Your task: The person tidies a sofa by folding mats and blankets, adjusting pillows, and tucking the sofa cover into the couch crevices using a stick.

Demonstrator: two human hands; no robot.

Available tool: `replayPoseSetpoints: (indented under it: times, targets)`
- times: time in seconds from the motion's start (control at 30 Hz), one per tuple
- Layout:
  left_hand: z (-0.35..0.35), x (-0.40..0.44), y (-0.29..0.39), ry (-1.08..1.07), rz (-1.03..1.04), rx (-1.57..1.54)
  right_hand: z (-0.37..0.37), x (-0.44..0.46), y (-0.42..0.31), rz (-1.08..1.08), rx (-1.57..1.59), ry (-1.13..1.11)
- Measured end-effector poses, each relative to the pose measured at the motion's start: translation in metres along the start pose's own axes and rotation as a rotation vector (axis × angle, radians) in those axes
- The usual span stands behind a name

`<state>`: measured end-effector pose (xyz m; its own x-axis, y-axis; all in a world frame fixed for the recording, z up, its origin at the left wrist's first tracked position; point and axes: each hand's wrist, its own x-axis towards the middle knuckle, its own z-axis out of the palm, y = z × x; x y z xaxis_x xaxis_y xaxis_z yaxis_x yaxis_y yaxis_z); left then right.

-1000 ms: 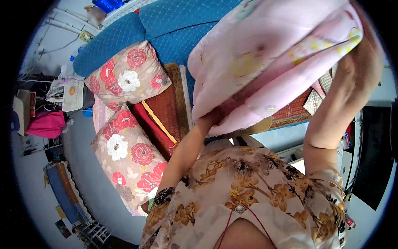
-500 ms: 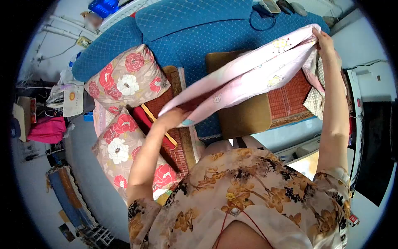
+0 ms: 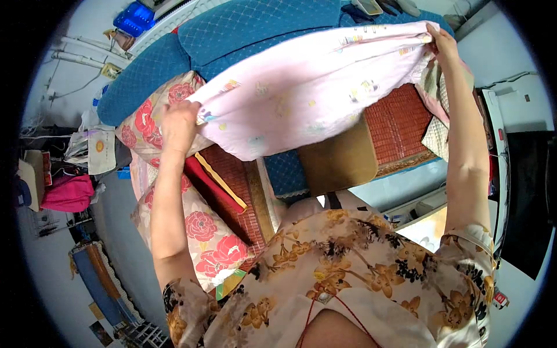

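Blue sofa upholstery [image 3: 255,33] stretched beyond the left grip [image 3: 178,124] and right grip [image 3: 444,47], which pinched opposite ends of the pink cloth [image 3: 296,101] spread between them, though a loosened left pinch might have let that end sag onto the flowered pillow [image 3: 145,120] beside it.

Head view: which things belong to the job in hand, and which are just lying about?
In the job:
pink patterned cloth, held by left hand and right hand

Lying about:
upper flowered pillow
lower flowered pillow
red-and-yellow strip
blue plastic item
bright pink bundle
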<state>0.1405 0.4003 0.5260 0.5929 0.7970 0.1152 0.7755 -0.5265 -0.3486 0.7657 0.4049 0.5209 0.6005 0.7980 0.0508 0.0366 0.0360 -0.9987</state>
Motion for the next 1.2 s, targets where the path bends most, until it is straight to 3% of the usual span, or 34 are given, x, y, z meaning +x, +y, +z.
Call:
replayPoseSetpoints:
  times: [0.13, 0.23, 0.27, 0.3, 0.37, 0.4, 0.43, 0.47, 0.53, 0.57, 0.67, 0.7, 0.73, 0.8, 0.93, 1.0, 1.03, 1.13, 1.2]
  targets:
    - [-0.030, -0.013, 0.013, 0.190, -0.230, 0.014, -0.024, -0.013, -0.020, -0.049, 0.076, -0.024]
    - [-0.018, -0.051, 0.046, 0.269, -0.240, -0.147, -0.060, -0.041, -0.002, -0.020, 0.064, -0.087]
    - [-0.013, -0.066, 0.064, 0.220, -0.321, -0.284, -0.071, -0.059, 0.010, 0.011, 0.051, -0.110]
    - [0.006, -0.080, 0.081, 0.064, -0.696, -0.678, -0.081, -0.077, 0.023, 0.042, 0.038, -0.133]
    - [0.003, -0.097, 0.121, -0.075, -0.840, -0.884, -0.111, -0.110, 0.073, 0.211, 0.051, -0.129]
    - [0.044, -0.119, 0.137, 0.075, -0.694, -1.063, -0.127, -0.124, 0.101, 0.297, 0.031, -0.115]
    - [0.069, -0.131, 0.149, 0.142, -0.453, -0.844, -0.139, -0.139, 0.128, 0.348, -0.044, -0.090]
    - [0.099, -0.146, 0.166, -0.050, -0.474, -0.888, -0.151, -0.155, 0.154, 0.399, -0.120, -0.064]
    - [0.130, -0.170, 0.197, -0.072, -0.111, -0.587, -0.181, -0.183, 0.208, 0.508, -0.330, -0.041]
    - [0.151, -0.183, 0.210, -0.253, -0.072, -0.628, -0.184, -0.197, 0.232, 0.573, -0.261, -0.009]
    - [0.184, -0.200, 0.232, -0.305, -0.028, -0.685, -0.172, -0.218, 0.246, 0.770, -0.320, 0.104]
    - [0.201, -0.200, 0.236, -0.419, -0.017, -0.632, -0.173, -0.217, 0.257, 0.781, -0.196, 0.093]
    - [0.207, -0.195, 0.232, -0.443, -0.012, -0.618, -0.161, -0.213, 0.252, 0.774, -0.334, -0.020]
    - [0.222, -0.175, 0.220, -0.491, -0.005, -0.587, -0.167, -0.197, 0.283, 0.687, -0.315, -0.137]
    - [0.263, -0.138, 0.190, -0.343, -0.204, -0.654, -0.140, -0.149, 0.308, 0.613, -0.120, -0.149]
    - [0.268, -0.117, 0.181, -0.323, -0.267, -0.525, -0.080, -0.149, 0.254, 0.491, 0.121, 0.124]
    - [0.270, -0.111, 0.180, -0.313, -0.297, -0.461, -0.082, -0.143, 0.259, 0.492, 0.049, 0.073]
    - [0.282, -0.094, 0.193, -0.567, -0.440, -0.495, -0.078, -0.150, 0.281, 0.673, -0.093, -0.032]
    - [0.294, -0.082, 0.207, -0.597, -0.355, -0.527, -0.093, -0.172, 0.332, 0.781, -0.138, -0.184]
